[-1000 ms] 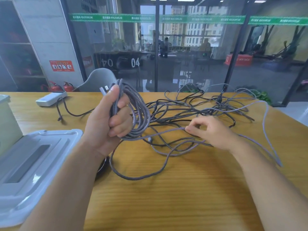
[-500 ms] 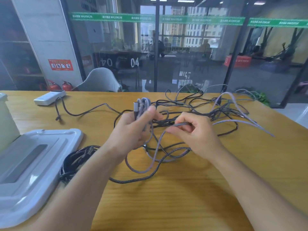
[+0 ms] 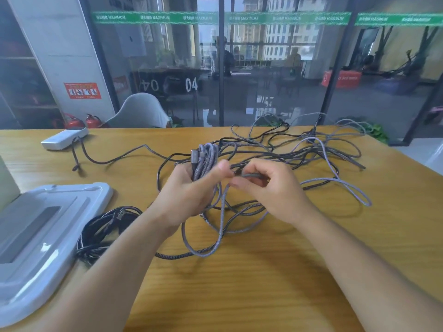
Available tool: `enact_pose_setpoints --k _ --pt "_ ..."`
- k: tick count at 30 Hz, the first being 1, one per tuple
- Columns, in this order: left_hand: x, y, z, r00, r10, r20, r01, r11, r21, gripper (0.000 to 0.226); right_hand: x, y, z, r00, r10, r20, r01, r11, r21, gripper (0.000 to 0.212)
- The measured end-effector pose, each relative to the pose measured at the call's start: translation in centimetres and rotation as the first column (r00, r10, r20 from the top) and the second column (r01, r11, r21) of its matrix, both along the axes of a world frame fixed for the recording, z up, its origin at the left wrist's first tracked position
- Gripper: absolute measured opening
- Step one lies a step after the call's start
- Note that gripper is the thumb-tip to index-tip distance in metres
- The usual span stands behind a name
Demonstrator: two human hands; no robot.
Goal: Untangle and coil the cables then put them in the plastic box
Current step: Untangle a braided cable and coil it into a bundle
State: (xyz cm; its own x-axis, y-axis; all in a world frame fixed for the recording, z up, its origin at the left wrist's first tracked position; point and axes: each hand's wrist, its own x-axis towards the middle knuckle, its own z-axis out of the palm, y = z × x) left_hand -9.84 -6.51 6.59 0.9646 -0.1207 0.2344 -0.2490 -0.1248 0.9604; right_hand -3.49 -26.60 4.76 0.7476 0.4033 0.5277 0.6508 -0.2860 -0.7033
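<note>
Just above the middle of the wooden bench [image 3: 263, 283], the left hand [image 3: 189, 195] had its grip closed round a bunch of grey braided cable [image 3: 205, 161]; the thumb lay across the front of the loops, and two metal connector ends stood up beside the top of the bundle. Close beside it, the right hand [image 3: 271, 190] pinched a single strand of the same grey cable between thumb and fingertips, its other fingers curled in. Below both hands, slack loops of that cable hung down and trailed onto the bench toward the person.

Beyond the hands, a tangle of dark and grey cables [image 3: 299, 149] sprawled over the far half of the bench, reaching its back edge, and a pale grey loop [image 3: 347, 188] lay out to the right. One dark cable ran left to a white power bank [image 3: 64, 137] near the far left corner. A coiled black cable [image 3: 103, 228] rested on the bench under the left forearm, just beside the grey plastic lid [image 3: 48, 236] at the left edge. Only a sliver of the plastic box [image 3: 6, 180] showed there, so what it held could not be told.
</note>
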Motion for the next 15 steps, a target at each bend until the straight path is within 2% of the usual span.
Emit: enact_pose_setpoints --k 2,4,8,11,15 --pt "0.0 0.2 0.0 0.999 0.01 -0.046 -0.015 0.994 -0.106 0.061 0.6 -1.0 0.1 0.992 0.064 -0.113 -0.078 0.989 -0.127 0.032" --pt "-0.1 0.4 0.3 0.998 -0.017 -0.056 0.005 0.976 -0.216 0.061 1.3 -2.3 0.0 0.978 0.057 -0.201 -0.11 0.957 -0.268 0.033" --pt "-0.1 0.7 1.1 0.989 -0.142 -0.033 0.121 0.926 -0.358 0.055 2.7 -4.3 0.4 0.972 -0.18 -0.152 0.091 0.88 -0.465 0.033" --pt "-0.3 0.8 1.2 0.964 -0.265 -0.034 0.237 0.907 -0.347 0.054 3.2 -4.8 0.4 0.938 -0.338 -0.082 0.257 0.833 -0.489 0.03" --pt "-0.6 0.4 1.0 0.915 -0.394 -0.092 0.365 0.903 -0.228 0.053 3.1 -4.1 0.3 0.868 -0.495 0.033 0.464 0.787 -0.406 0.033"
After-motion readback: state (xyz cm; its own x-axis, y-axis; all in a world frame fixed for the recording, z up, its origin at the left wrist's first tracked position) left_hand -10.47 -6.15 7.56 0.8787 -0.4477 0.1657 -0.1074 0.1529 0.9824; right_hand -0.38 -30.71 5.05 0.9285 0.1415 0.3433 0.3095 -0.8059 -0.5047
